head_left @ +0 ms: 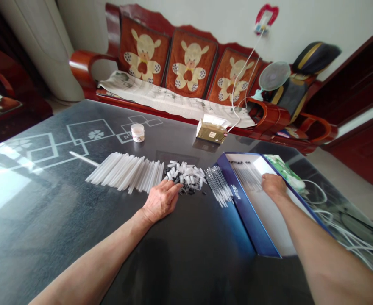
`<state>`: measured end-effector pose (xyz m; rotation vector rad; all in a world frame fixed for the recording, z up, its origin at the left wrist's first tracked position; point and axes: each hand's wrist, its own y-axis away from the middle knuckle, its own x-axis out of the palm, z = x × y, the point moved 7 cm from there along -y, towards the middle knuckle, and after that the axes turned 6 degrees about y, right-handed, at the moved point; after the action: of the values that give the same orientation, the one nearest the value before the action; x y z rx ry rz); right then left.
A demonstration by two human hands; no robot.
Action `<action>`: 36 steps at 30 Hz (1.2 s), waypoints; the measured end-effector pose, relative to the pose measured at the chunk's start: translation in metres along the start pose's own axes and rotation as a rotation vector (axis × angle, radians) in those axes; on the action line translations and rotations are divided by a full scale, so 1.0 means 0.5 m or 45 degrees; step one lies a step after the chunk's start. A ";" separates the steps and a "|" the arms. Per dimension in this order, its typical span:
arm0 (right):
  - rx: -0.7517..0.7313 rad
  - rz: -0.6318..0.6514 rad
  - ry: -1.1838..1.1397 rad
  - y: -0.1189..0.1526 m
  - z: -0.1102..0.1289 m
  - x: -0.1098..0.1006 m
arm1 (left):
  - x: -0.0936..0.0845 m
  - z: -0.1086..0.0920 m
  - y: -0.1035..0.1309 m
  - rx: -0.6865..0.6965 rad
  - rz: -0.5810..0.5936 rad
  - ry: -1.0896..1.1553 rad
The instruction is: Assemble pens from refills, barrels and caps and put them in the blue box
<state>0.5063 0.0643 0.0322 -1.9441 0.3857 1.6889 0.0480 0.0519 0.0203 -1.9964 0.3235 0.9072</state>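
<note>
My left hand (164,198) rests on the dark table (186,254), fingers bent and close together at the near edge of a pile of small black and white caps (189,176). What its fingertips hold, if anything, is hidden. Left of it lies a row of white translucent tubes (126,171). Right of the pile lies a bundle of thin dark-and-clear pen refills (218,186). My right hand (274,185) is inside an open blue box (253,220), closed, beside a row of thin clear pen-like sticks (246,176); its grip is hidden.
Farther back stand a small round tub (137,133) and a tissue box (212,130). Right of the blue box lie a green-and-white packet (285,171) and loose white cables (342,228). A wooden sofa (91,63) and a small fan (274,76) are beyond the table.
</note>
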 end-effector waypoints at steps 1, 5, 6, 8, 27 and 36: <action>0.013 0.031 0.022 0.001 0.001 0.001 | 0.001 -0.001 0.001 0.001 0.010 -0.005; 0.014 0.150 0.126 0.007 0.012 -0.005 | 0.000 -0.005 0.001 0.016 0.020 -0.012; 0.005 0.165 0.142 0.009 0.016 -0.009 | -0.001 -0.006 0.001 0.017 0.020 -0.016; -0.011 0.169 0.154 0.011 0.025 -0.023 | -0.002 -0.007 0.000 0.015 0.024 -0.029; -0.623 -0.514 -1.116 0.409 0.453 -0.104 | 0.021 -0.009 0.010 -0.027 0.130 -0.210; -0.616 -0.441 -1.168 0.402 0.459 -0.082 | -0.050 0.128 -0.051 -0.775 0.479 -0.452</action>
<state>0.2016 0.0235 0.0137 -1.1759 -0.7064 2.3074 0.0140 0.1156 0.0323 -2.2912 0.2401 1.7374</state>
